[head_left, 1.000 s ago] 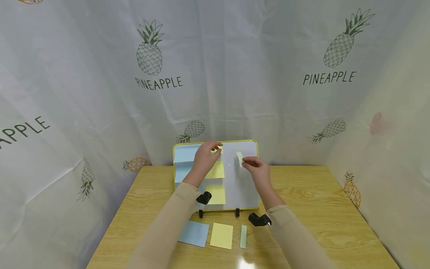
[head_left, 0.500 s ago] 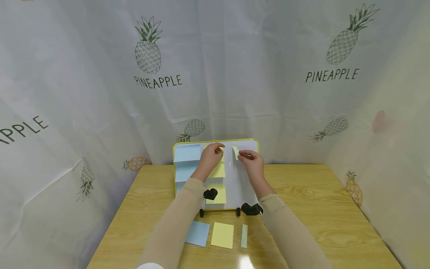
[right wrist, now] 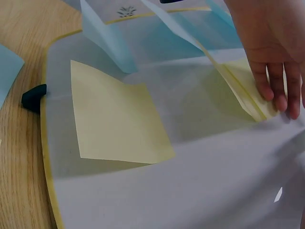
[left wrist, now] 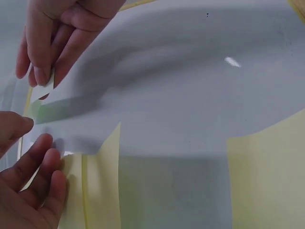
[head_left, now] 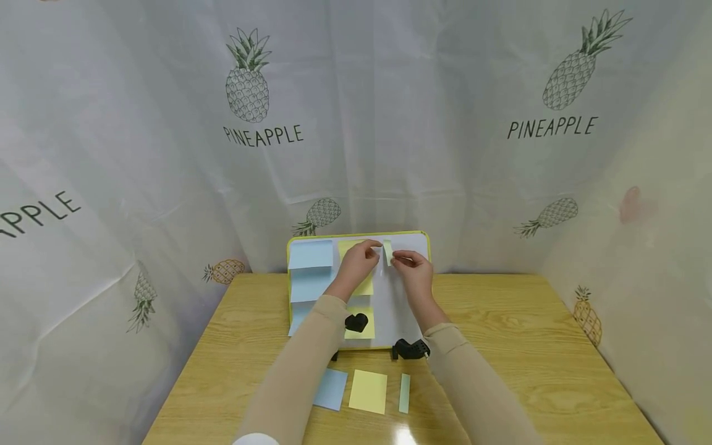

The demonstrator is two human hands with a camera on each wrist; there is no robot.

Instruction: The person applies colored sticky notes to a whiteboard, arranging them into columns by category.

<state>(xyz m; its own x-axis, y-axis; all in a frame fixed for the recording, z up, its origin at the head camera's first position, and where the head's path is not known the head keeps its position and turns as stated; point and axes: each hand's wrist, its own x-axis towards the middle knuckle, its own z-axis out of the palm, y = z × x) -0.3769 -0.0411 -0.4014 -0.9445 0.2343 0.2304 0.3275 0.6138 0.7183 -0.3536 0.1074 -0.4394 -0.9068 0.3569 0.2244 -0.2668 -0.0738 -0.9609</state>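
Note:
My right hand (head_left: 416,272) pinches the lower part of a narrow pale green sticky note (head_left: 387,252), held at the upper right of a whiteboard (head_left: 400,315). Just left of the strip is my left hand (head_left: 358,264), its fingers bent and thumb apart. In the left wrist view, nothing lies between the left hand's thumb and fingers (left wrist: 45,164); the strip (left wrist: 47,89) hangs from the right hand's fingertips. The right wrist view has the left fingers against the upper yellow sticky notes (right wrist: 243,90). My left hand and forearm partly cover the yellow column in the head view.
Blue sticky notes (head_left: 310,254) form a column on the board's left side. On the wooden table (head_left: 500,346) before the board lie a blue pad (head_left: 332,389), a yellow pad (head_left: 368,392) and a narrow green pad (head_left: 404,394). A pineapple-print curtain (head_left: 417,173) hangs behind.
My right hand has carried the green strip left and slightly up along the board. My left hand has shifted right, towards the strip, baring more of the blue notes.

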